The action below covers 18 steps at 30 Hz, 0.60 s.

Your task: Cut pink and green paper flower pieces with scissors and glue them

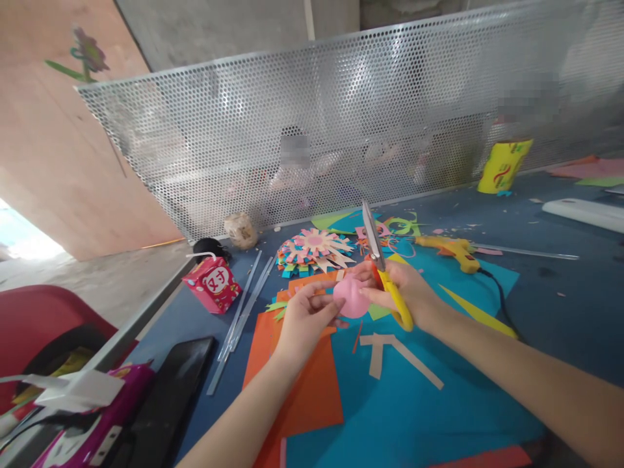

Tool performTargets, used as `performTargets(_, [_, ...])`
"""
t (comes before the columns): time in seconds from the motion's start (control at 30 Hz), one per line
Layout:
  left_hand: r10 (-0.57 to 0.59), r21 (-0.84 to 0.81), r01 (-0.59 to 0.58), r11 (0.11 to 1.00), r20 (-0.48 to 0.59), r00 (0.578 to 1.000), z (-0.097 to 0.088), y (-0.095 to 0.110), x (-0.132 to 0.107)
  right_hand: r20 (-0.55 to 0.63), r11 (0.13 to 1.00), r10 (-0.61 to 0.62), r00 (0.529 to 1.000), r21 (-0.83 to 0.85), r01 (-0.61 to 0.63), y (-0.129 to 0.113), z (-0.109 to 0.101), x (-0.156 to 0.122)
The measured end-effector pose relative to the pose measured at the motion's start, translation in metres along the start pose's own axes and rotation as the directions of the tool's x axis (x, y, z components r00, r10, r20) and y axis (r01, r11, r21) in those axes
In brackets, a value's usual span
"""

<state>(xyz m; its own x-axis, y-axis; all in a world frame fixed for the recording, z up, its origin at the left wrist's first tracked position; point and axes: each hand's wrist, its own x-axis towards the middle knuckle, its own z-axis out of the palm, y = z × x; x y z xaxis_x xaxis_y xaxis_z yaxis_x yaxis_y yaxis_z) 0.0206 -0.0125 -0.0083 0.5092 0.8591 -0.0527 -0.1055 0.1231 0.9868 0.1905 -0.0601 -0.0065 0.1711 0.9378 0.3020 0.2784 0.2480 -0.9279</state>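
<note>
A round pink paper (351,298) is beside yellow-handled scissors (379,259)

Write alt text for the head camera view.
A left hand and right hand hold a round pink paper piece, the right also carrying yellow-handled metal scissors, above orange paper sheets and a blue paper sheet on a dark blue table.

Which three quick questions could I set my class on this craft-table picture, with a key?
1. Which hand holds the scissors?
2. True or false: the left hand holds the yellow glue gun.
3. Fill the gap: a white ____ sticks out of the red drink carton.

Key:
1. The right hand.
2. False; it pinches the pink paper piece.
3. Straw.
</note>
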Motion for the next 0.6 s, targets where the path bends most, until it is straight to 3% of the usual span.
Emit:
performTargets(0.1, [-0.023, -0.007, 0.023, 1.000, -0.011, 1.000, 0.001, 0.002, -0.001, 0.008, 1.000, 0.006, 1.000, 0.011, -0.006, 0.001, 0.001, -0.001])
performTargets(0.3, [-0.109, -0.175, 0.097, 0.980, -0.057, 0.992, 0.002, 0.003, -0.005, 0.110, 0.999, 0.012, 0.994, 0.037, -0.016, -0.008, 0.003, -0.009])
performTargets(0.47, [-0.274, -0.298, 0.257, 0.919, -0.015, 0.962, 0.004, 0.009, -0.009, 0.189, 0.999, -0.028, 0.981, -0.037, 0.036, -0.007, 0.004, -0.013])
performTargets(0.6, [-0.331, -0.336, 0.318, 0.886, 0.019, 0.943, 0.006, 0.013, -0.010, 0.218, 0.996, -0.042, 0.975, -0.070, 0.058, -0.003, 0.002, -0.013])
